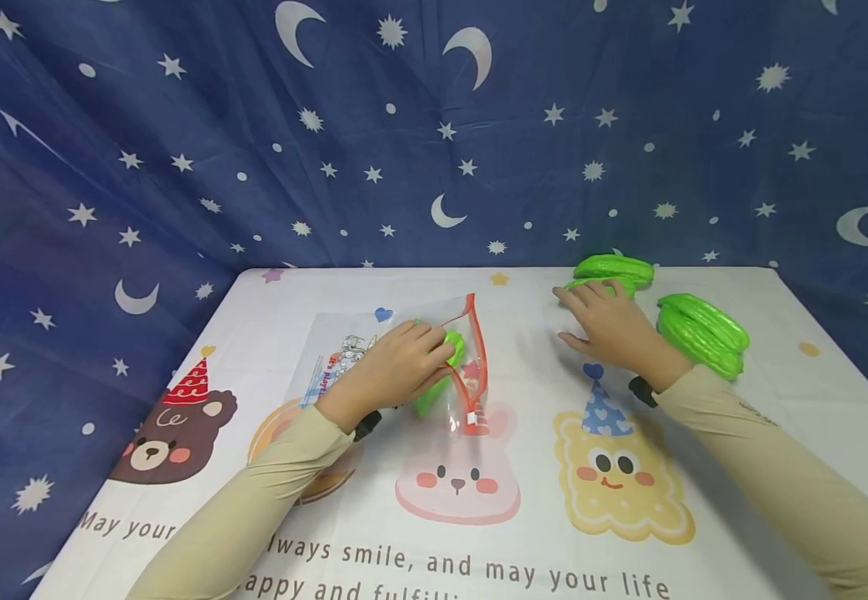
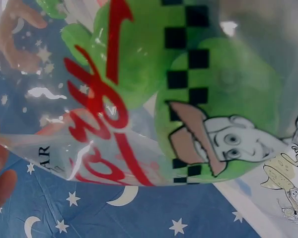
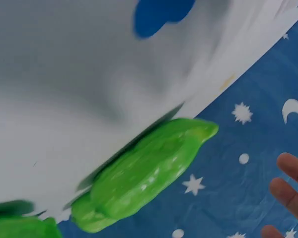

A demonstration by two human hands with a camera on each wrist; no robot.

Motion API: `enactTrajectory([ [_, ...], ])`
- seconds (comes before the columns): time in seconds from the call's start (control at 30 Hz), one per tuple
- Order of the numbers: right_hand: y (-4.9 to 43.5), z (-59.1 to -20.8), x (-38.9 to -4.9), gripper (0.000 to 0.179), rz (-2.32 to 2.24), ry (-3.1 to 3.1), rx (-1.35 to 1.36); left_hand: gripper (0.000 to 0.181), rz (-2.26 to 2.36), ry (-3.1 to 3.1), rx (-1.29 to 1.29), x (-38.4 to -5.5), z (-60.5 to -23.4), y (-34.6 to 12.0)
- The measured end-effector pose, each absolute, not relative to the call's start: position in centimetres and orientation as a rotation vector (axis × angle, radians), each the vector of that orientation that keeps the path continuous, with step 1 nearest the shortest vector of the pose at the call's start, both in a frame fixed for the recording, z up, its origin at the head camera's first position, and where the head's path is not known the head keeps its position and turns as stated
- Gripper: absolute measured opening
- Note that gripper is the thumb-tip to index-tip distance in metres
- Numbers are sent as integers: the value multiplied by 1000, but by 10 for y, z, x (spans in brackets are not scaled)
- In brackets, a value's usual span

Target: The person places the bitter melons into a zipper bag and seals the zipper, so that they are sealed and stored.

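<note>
A clear zip bag (image 1: 482, 354) with a red closure lies partly raised at the middle of the table. My left hand (image 1: 396, 362) grips it near its mouth, fingers curled at the edge. Bright green toy vegetables (image 2: 228, 79) show through the printed plastic in the left wrist view. At the back right, my right hand (image 1: 606, 325) hovers over glossy, ridged green toy vegetables (image 1: 614, 267), its fingers spread loosely and holding nothing. In the right wrist view its fingertips (image 3: 290, 196) are apart from the long green vegetable (image 3: 144, 173).
Another ridged green toy vegetable cluster (image 1: 702, 335) lies beside my right wrist. The white tablecloth (image 1: 524, 400) bears printed cartoon animals and lettering. A dark blue curtain (image 1: 404, 125) with moons and stars hangs behind the table's back edge.
</note>
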State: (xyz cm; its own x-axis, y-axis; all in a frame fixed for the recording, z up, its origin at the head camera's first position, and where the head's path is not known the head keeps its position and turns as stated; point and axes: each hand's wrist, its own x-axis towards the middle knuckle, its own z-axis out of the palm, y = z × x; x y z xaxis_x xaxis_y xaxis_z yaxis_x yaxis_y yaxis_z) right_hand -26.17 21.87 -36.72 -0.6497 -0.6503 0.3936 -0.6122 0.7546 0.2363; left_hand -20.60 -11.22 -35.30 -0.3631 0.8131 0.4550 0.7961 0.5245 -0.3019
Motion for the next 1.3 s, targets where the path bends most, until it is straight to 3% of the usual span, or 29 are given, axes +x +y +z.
enactTrajectory([
  [0.53,260,-355,-272,66,-151,-2717,723,19,12,-2166,-1320,-209,-350,-115],
  [1.3,293,-370,-305,66,-215,-2782,691,20,12,-2161,-1317,-210,-352,-116],
])
